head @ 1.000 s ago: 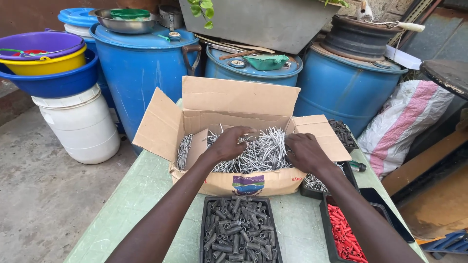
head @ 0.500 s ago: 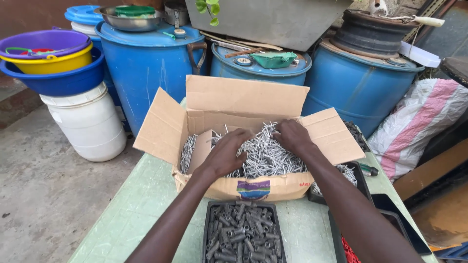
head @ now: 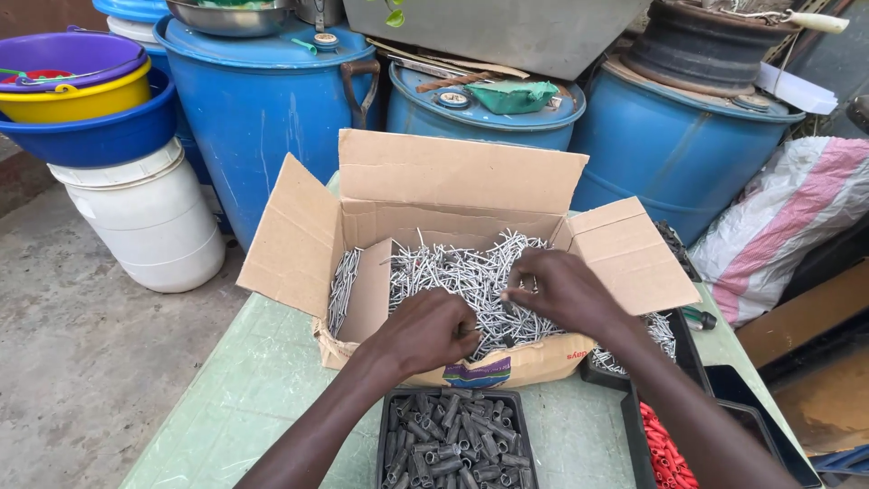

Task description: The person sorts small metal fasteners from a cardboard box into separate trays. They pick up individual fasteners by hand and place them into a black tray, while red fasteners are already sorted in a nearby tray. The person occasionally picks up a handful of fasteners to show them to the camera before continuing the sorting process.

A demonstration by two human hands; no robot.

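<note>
Outdoors, on a pale green table (head: 262, 380), an open cardboard box (head: 453, 181) sits with its flaps spread, and both of the person's hands are in it. Its bed is a heap of silvery nails (head: 453, 272), with a smaller batch standing behind a cardboard divider on the left side. The left hand (head: 425, 330) is curled into a loose fist at the box's front edge, fingers closed on nails at the edge of the heap. The right hand (head: 566, 292) rests on the heap just beside it, fingertips pinched together on a few nails; the two hands are near but not touching. Directly in front of the box a black tray (head: 389, 426) holds grey plastic plugs (head: 453, 444), and to its right another tray holds red plugs (head: 661, 448). More nails lie in a tray at the box's right. Behind the table stand three blue drums (head: 262, 118), with a white bucket (head: 145, 217) on the concrete floor at the left carrying stacked blue, yellow and purple basins. A striped sack (head: 787, 217) leans at the right.
</note>
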